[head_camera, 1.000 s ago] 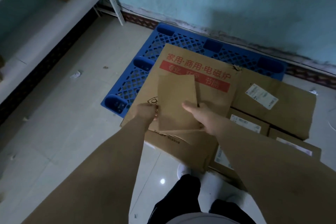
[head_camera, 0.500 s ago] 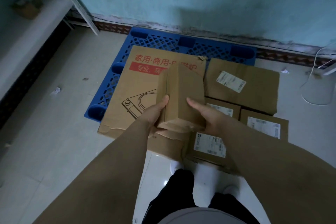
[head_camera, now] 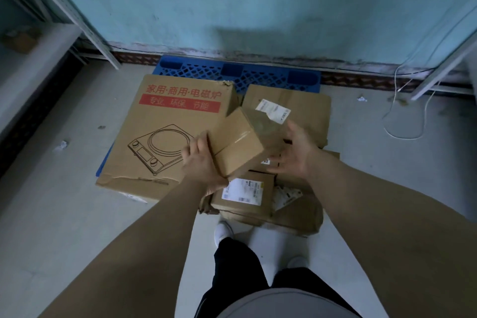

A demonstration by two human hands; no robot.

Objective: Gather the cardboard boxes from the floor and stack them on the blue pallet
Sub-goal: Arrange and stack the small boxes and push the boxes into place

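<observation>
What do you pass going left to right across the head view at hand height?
paper scrap → large printed box → left hand → small box → right hand → white cable

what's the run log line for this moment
left hand: grips small brown cardboard box, tilted | right hand: open, right of box | blue plastic pallet: brown cartons on it

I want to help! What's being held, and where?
The left hand grips the small box by its near left end; the right hand holds nothing.
</observation>
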